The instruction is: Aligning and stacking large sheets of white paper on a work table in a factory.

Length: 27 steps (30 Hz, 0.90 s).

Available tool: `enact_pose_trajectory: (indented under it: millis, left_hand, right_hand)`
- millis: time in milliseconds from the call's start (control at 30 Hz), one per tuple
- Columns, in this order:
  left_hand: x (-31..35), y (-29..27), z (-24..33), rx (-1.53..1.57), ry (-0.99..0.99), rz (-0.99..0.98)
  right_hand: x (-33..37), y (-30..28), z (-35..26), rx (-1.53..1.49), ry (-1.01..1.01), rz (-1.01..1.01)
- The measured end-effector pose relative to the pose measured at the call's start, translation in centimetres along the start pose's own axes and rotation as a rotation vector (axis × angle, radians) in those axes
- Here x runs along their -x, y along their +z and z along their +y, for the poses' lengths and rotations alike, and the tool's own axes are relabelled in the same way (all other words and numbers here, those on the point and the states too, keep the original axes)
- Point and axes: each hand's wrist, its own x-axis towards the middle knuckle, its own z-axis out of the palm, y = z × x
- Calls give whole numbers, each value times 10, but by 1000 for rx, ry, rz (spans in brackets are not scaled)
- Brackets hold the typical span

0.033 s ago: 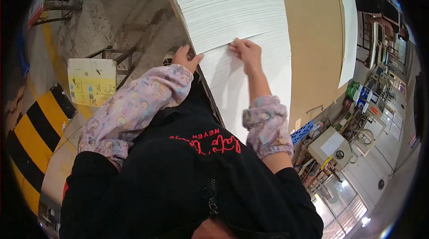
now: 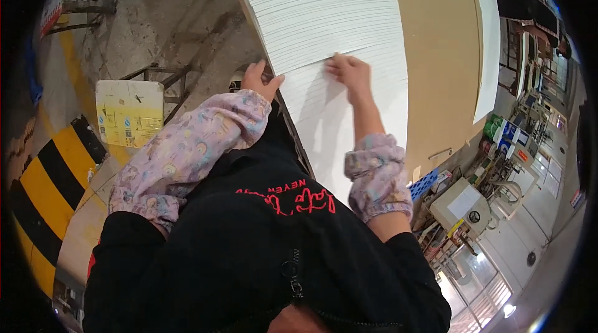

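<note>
A long spread of white sheets [image 2: 324, 22], overlapping like a fan with many parallel edges, lies on the table. My right hand [image 2: 352, 76] is over it at the raised edge of one sheet. Its fingers are curled together and slightly blurred, and whatever lies between the fingertips cannot be made out. At the left side of the stack is my left hand [image 2: 260, 81], thumb and fingers apart and holding nothing. Its thumb tip meets the paper's side edge. Patterned pink sleeve covers [image 2: 193, 140] wrap my forearms.
Brown board [image 2: 439, 40] lies along the right of the sheets, with another white sheet [image 2: 489, 59] beyond. To the left stand a stool with a white-and-yellow top [image 2: 129, 112] and a black-and-yellow striped block [image 2: 56, 168]. Machines [image 2: 464, 205] line the right side.
My right hand has shifted slightly to the right along the sheet's edge. My left hand and the sheets stay in place.
</note>
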Motion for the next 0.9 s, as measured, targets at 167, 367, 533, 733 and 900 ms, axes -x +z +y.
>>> enact_pose_trajectory:
  millis: [167, 367, 533, 733, 900]
  left_hand:
    - [4, -7, 12, 184, -50, -16]
    - [10, -11, 35, 129, -152, -87]
    - [17, -2, 31, 117, -162, 30]
    - [14, -6, 35, 100, -167, -20]
    - [10, 0, 22, 273, -205, 24]
  right_hand:
    - [-63, -82, 8, 126, -377, 411]
    - [-135, -144, 9, 513, -379, 565]
    - [-139, -129, 4, 563, -311, 453]
    - [-131, -125, 6, 213, -300, 465]
    - [-137, -131, 1, 133, -194, 437]
